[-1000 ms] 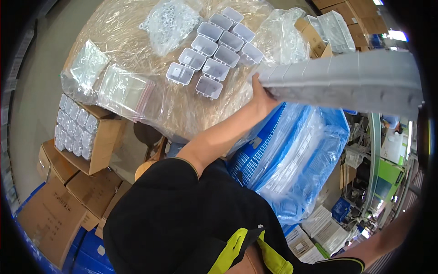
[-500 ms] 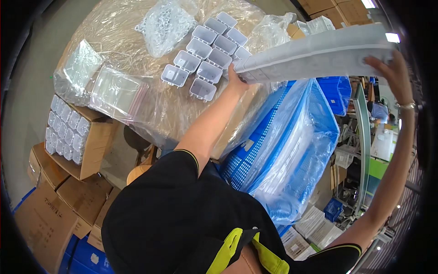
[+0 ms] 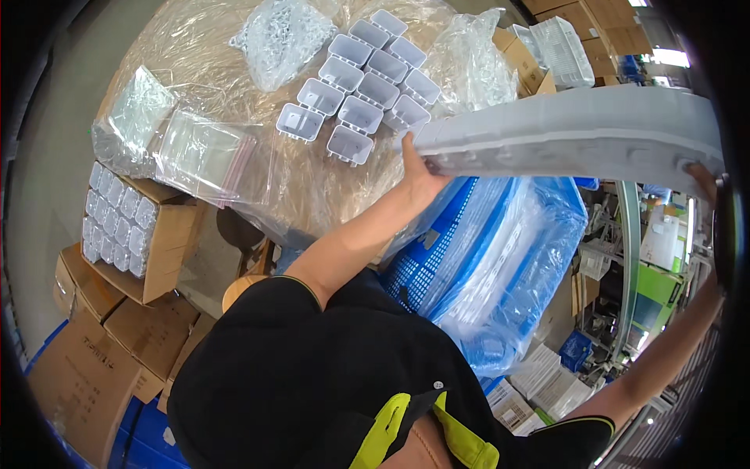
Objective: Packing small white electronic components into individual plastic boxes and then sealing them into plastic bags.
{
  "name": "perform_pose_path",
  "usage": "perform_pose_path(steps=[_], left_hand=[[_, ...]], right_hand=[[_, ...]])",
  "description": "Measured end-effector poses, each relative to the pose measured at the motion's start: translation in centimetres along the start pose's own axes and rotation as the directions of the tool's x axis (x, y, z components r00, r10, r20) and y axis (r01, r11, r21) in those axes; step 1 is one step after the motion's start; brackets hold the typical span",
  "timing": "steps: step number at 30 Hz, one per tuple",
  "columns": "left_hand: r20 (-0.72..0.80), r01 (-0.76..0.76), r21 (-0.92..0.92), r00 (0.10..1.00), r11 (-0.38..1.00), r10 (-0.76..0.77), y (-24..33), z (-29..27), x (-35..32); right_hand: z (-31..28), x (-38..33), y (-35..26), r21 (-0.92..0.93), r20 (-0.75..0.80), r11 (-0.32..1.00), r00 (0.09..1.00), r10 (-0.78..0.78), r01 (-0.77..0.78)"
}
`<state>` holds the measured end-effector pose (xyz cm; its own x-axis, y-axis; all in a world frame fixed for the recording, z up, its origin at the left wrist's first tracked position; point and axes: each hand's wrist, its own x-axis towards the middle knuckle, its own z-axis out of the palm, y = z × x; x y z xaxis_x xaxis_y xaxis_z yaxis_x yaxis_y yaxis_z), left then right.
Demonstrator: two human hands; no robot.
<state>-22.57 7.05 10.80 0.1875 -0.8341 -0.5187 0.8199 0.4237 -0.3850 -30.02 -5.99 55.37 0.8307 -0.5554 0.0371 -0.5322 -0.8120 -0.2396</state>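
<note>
A long, slightly bowed row of pale grey plastic (image 3: 562, 133), seemingly a nested stack of containers, stretches between my hands above the blue crate. My left hand (image 3: 423, 176) grips its near-left end, thumb up against the side. At the far right end my right hand (image 3: 705, 184) presses on the underside, partly cut off by the picture's dark rim. Just left of the stack, several open grey plastic boxes (image 3: 341, 74) stand in slanting rows on the film-covered table (image 3: 312, 187).
Clear bags (image 3: 199, 160) and a bag of small pale parts (image 3: 283, 41) lie on the table. A film-lined blue crate (image 3: 516, 266) stands at my right. Left are a carton of wrapped containers (image 3: 164, 242), more cartons (image 3: 148, 332) and a stool (image 3: 242, 291).
The long grey stack has swung down and to the right, with both hands still on it. Another grey box at the right of the rows now shows more fully.
</note>
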Motion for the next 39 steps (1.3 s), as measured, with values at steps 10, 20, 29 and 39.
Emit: perform_pose_path(steps=[10, 20, 29, 39], left_hand=[[-0.157, -0.076, 0.091, 0.984, 0.993, 0.089, 5.5, -4.0, 2.9], [0.704, -0.652, 0.264, 0.634, 0.711, 0.320, -2.0, -4.0, -4.5], [0.051, -0.061, 0.094, 0.997, 0.994, 0.056, 4.6, -9.7, -2.1], [0.381, -0.209, 0.175, 0.915, 0.962, 0.130, 1.1, -7.1, -6.0]], right_hand=[[13.7, -0.9, 0.1, -0.044, 0.096, 0.988, 0.985, -0.141, 0.146], [1.7, -7.9, 4.6, -0.302, -0.037, 0.944, 0.991, 0.127, -0.133], [16.1, -7.7, -2.9, -0.038, 0.082, 0.994, 0.992, -0.099, 0.102], [14.2, -10.9, -6.1, 0.079, 0.037, 0.995, 0.997, 0.064, -0.067]])
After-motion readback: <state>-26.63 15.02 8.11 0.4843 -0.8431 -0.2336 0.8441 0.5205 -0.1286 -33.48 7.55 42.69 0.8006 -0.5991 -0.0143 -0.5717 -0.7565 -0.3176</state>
